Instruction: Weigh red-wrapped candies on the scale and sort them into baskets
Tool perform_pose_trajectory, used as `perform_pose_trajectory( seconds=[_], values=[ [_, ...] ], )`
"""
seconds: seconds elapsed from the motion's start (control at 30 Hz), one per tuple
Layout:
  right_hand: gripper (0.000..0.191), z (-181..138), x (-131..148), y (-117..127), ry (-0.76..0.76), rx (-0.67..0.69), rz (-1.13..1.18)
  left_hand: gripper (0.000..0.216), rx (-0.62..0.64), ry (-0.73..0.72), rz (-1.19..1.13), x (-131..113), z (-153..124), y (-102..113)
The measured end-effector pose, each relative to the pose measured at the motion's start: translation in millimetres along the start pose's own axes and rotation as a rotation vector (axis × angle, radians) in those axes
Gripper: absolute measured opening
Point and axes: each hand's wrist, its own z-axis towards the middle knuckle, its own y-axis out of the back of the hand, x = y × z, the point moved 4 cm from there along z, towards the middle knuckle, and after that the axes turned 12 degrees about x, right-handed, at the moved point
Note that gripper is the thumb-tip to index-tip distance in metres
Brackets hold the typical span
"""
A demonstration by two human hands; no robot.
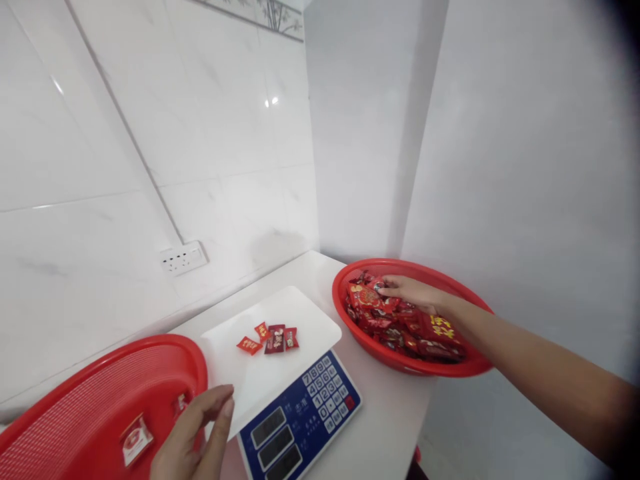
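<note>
My right hand (413, 293) reaches into the right red basket (345, 313), its fingertips closed on a small red candy packet (376, 285) at the top of the heap. Around it lie many wrapped sweets (385, 323) in red and dark red, some with gold lettering. My left hand (197, 433) hovers by the scale's near left corner, thumb and forefinger slightly apart with nothing visible between them. On the white pan (310, 320) of the digital scale (305, 420) rest a dark red packet (275, 339) and a few smaller red ones (249, 345).
A second red basket (190, 353) stands at the left, holding a red-and-white packet (135, 440) and another partly hidden by my left hand. Both baskets and the scale share a white table (385, 400) in a corner. A socket strip (183, 258) is on the tiled wall.
</note>
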Motion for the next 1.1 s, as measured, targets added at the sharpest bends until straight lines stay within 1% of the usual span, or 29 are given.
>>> perform_pose_trajectory(
  seconds=[0.1, 0.17, 0.23, 0.33, 0.37, 0.47, 0.53, 0.63, 0.77, 0.87, 0.97, 1.03, 1.1],
  values=[
    [0.034, 4, 20, -21, 0.039, 0.038, 0.043, 0.037, 0.036, -0.067, 0.015, -5, -1, 2],
    [0.033, 8, 38, -44, 0.094, 0.089, 0.034, 0.033, 0.011, -0.114, 0.023, -12, -3, 3],
    [0.030, 13, 56, -72, 0.136, 0.187, -0.008, 0.031, -0.021, -0.148, 0.028, -18, -6, 4],
    [0.026, 21, 75, -121, 0.105, 0.393, -0.079, 0.029, -0.044, -0.167, 0.028, -27, -11, 5],
    [0.025, 25, 80, -136, 0.105, 0.441, -0.096, 0.028, -0.045, -0.169, 0.023, -29, -12, 6],
    [0.024, 36, 92, -172, 0.169, 0.477, -0.113, 0.027, -0.034, -0.157, 0.006, -31, -13, 8],
    [0.032, 44, 94, -186, 0.178, 0.459, -0.108, 0.026, -0.029, -0.147, 0.000, -31, -14, 10],
    [0.040, 49, 95, -190, 0.175, 0.409, -0.099, 0.025, -0.032, -0.151, -0.005, -31, -14, 12],
    [0.035, 40, 91, -176, 0.178, 0.315, -0.052, 0.024, -0.031, -0.147, -0.011, -30, -14, 12],
    [0.034, 24, 82, -167, 0.121, 0.243, 0.106, 0.023, -0.025, -0.141, -0.017, -29, -14, 12],
    [0.041, 1, 70, -166, 0.101, 0.201, 0.227, 0.021, -0.020, -0.149, -0.011, -30, -14, 11],
    [0.047, -13, 62, -164, 0.107, 0.144, 0.258, 0.020, -0.026, -0.156, -0.009, -30, -15, 12],
    [0.050, -24, 53, -157, 0.090, 0.051, 0.233, 0.020, -0.037, -0.148, -0.023, -30, -15, 13]
  ],
)
